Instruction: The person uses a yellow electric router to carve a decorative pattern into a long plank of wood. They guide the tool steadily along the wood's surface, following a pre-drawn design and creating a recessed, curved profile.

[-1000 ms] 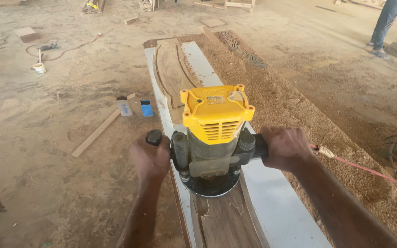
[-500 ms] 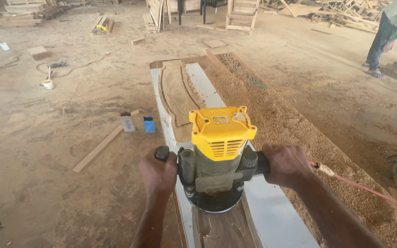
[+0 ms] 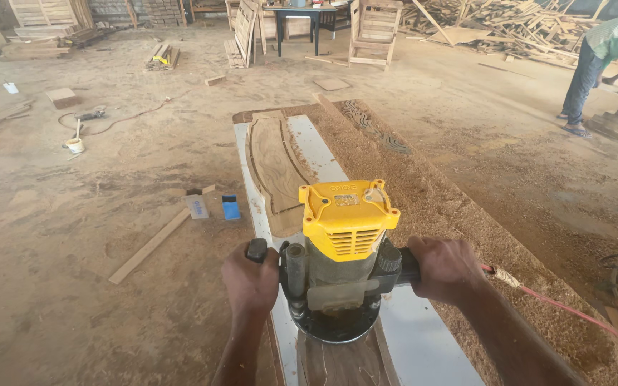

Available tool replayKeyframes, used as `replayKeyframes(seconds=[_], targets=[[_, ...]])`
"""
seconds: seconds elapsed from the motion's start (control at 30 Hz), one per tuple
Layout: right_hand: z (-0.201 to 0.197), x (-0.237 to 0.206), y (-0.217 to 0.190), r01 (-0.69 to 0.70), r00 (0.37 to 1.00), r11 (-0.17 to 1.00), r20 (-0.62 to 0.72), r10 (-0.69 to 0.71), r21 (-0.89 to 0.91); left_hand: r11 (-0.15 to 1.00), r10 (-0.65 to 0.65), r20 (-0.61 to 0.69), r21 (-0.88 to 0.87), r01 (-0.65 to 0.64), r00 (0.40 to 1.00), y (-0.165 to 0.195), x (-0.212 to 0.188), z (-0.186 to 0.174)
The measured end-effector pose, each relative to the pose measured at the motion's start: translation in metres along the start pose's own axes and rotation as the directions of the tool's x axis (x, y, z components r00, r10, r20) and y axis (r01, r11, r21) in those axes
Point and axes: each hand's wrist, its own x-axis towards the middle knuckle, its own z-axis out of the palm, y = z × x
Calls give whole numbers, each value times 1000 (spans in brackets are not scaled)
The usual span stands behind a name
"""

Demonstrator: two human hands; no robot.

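Left of centre in the frame, 2 small boxes stood on the floor just beside each other: a pale upright box and a blue box. Both bore print too small to tell. A yellow rectangular label sat on the top of the router's cap. A thin wooden strip lay at a slant near the boxes.

The sandy workshop floor ran across the frame. A long white template board stretched from the bottom centre toward the upper middle, with a curved wooden panel lying on it. Sawdust lay heaped along its right edge. Stacked timber and a wooden chair stood along the top of the frame. At the upper right another person bent over low boards.

The plunge router, yellow-capped with a dark base, stood upright on the board at the lower centre. The left hand was wrapped tightly around its left handle, knuckles up, and the right hand was closed around the right handle. Both forearms reached in from the bottom edge. A red power cord trailed away to the lower right.
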Motion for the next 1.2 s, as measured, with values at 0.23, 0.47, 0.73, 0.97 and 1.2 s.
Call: replayKeyframes(seconds=[0.23, 0.47, 0.73, 0.97, 1.2], targets=[[0, 0, 1, 3, 1000, 1000, -21, -3, -5, 1000, -7, -4, -15, 7, 1000, 5, -2, -1], [-6, -3, -1, -4, 998, 1000, -56, 5, 31, 998, 42, -7, -56, -42, 999, 4, -2, 0], [-9, -5, -2, -10, 999, 999, -52, 12, 33, 995, 48, -12, -83, -49, 999, 2, 0, 4], [-6, -3, -1, -85, 990, 996, 118, 81, 29, 996, 11, 22, -85, -9, 1000, -1, 1, 5], [-4, -5, 1, -46, 999, 999, 7, 46, -7, 986, 38, 23, -164, -34, 999, 0, 2, 7]])
